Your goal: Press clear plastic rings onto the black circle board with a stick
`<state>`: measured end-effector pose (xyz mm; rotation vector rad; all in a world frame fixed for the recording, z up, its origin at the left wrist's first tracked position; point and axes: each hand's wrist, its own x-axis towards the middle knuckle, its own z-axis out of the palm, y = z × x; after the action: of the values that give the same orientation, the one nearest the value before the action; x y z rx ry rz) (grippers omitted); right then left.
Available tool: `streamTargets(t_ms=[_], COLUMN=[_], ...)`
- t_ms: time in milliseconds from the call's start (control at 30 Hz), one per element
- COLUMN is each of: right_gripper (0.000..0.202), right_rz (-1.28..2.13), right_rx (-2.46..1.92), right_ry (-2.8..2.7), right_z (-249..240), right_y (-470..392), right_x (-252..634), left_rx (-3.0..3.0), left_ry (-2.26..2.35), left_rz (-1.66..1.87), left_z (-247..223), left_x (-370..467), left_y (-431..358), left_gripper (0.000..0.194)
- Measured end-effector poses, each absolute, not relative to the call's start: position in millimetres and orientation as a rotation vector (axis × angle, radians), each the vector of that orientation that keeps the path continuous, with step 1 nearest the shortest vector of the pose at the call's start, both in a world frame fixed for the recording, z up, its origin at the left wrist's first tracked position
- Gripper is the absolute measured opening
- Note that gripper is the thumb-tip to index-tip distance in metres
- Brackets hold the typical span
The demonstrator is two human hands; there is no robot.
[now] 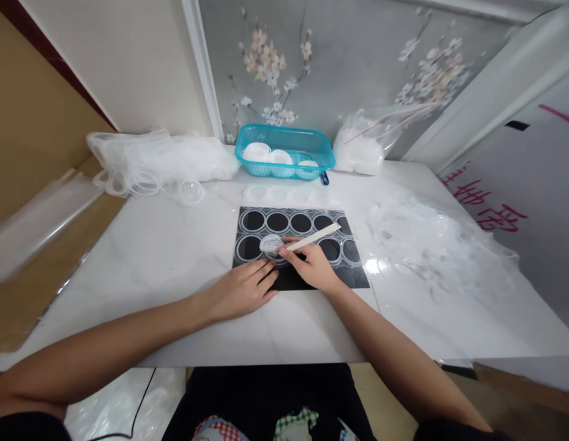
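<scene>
A black sheet (293, 278) with rows of white-rimmed circles lies flat on the white marbled table. My left hand (247, 286) rests palm down at its lower left edge, fingers extended and holding nothing. Over the sheet, my right hand (312, 264) grips a flat cream-coloured stick (318, 235), which points up to the right. Just left of my right fingertips, a small heap of thin white rings (271, 244) sits over a circle in the lower row. A clear strip with round shapes (286, 196) lies behind the sheet.
Behind stands a blue basket (288, 171) holding round white pieces. A pile of clear rings (160, 160) lies at the back left, and a clear bag of white material (360, 147) at the back right. Loose clear scraps (431, 239) spread over the right side. The table's front edge is near my forearms.
</scene>
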<state>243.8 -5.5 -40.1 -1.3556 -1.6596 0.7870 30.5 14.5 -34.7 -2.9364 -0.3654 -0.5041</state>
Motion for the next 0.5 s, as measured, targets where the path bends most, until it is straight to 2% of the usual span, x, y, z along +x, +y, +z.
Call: streamTargets(t_ms=[300, 500], right_gripper=[0.024, 0.031], right_rz=[0.679, 0.709], right_rx=[-1.281, -1.308], right_ry=[-1.776, -1.710], right_z=[-42.4, -46.6], right_y=[-9.6, -9.3], right_x=[243.1, 241.6], left_rx=[-2.963, -2.951], left_ry=[-0.366, -0.373], left_rz=[-0.487, -0.509], left_z=[-33.7, -36.6], left_x=[32.7, 31.4], left_y=[16.2, 19.1], left_gripper=[0.037, 0.037])
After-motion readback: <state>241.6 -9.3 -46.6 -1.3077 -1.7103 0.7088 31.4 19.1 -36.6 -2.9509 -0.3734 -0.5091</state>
